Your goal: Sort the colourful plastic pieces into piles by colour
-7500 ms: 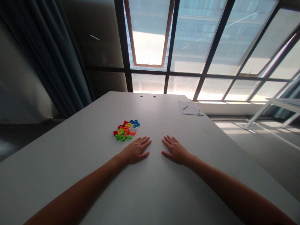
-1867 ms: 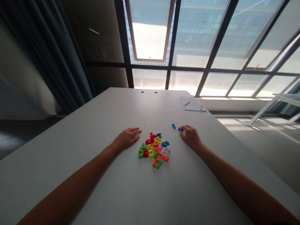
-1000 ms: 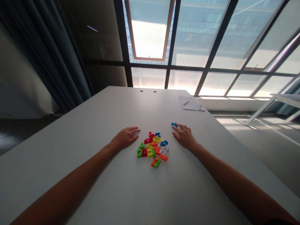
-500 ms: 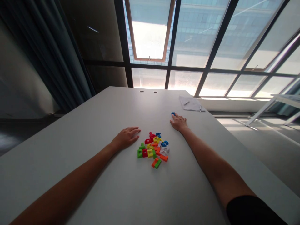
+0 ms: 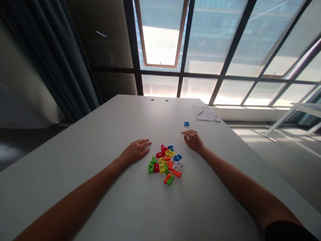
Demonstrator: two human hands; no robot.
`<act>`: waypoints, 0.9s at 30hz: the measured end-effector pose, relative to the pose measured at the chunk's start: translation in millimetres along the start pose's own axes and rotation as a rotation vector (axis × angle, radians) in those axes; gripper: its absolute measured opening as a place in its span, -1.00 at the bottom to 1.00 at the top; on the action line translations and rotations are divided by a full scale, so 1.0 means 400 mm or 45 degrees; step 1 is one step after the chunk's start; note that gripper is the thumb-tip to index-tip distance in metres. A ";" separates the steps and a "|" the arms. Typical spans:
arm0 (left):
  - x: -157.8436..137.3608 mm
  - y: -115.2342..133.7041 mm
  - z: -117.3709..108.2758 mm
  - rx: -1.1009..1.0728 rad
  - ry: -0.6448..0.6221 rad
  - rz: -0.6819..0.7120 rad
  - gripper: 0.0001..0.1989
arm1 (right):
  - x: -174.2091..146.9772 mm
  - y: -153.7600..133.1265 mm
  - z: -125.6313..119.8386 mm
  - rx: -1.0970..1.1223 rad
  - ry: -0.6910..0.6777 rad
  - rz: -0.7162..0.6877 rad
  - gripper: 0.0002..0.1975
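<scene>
A pile of small plastic blocks [image 5: 162, 168] in red, green, yellow, orange, white and blue lies on the white table [image 5: 120, 207]. My left hand [image 5: 136, 150] rests on the tabletop just left of the pile, its fingers stretched out and holding nothing. On the other side, my right hand [image 5: 193, 140] is over the table, up and right of the pile, with fingers apart and nothing in them. Slightly beyond its fingertips sits a little group of blue blocks [image 5: 187, 124], apart from the pile and not touched by the hand.
Sheets of paper [image 5: 204, 112] with pens on them lie at the table's far right edge. Two round cable holes are near the back edge. Large windows [image 5: 198, 60] stand behind, a dark curtain [image 5: 55, 50] at left, and another white table [image 5: 306, 107] at right.
My right hand has drawn back toward me from the blue blocks, which now lie uncovered on the table. My left hand has stayed in place. The view has tilted slightly.
</scene>
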State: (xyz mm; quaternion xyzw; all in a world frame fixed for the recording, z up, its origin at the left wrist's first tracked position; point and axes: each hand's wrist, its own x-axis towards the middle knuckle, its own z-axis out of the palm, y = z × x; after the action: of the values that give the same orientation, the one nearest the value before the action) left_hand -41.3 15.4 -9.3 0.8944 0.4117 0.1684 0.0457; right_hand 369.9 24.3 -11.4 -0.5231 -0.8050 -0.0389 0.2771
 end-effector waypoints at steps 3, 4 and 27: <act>-0.001 0.006 0.000 0.008 -0.004 -0.008 -0.44 | -0.060 -0.044 -0.022 0.213 0.037 -0.296 -0.63; -0.001 0.008 -0.001 0.010 -0.005 -0.011 -0.43 | -0.076 -0.060 -0.030 0.254 0.027 -0.352 -0.62; 0.011 0.008 -0.004 0.010 0.018 0.007 -0.45 | -0.088 -0.015 -0.070 -0.175 -0.121 0.016 -0.60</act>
State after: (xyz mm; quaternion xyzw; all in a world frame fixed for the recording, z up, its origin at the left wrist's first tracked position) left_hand -37.0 16.3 -5.9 0.8946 0.4101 0.1732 0.0387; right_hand 386.6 -17.2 -3.8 -0.5472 -0.8094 -0.0676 0.2023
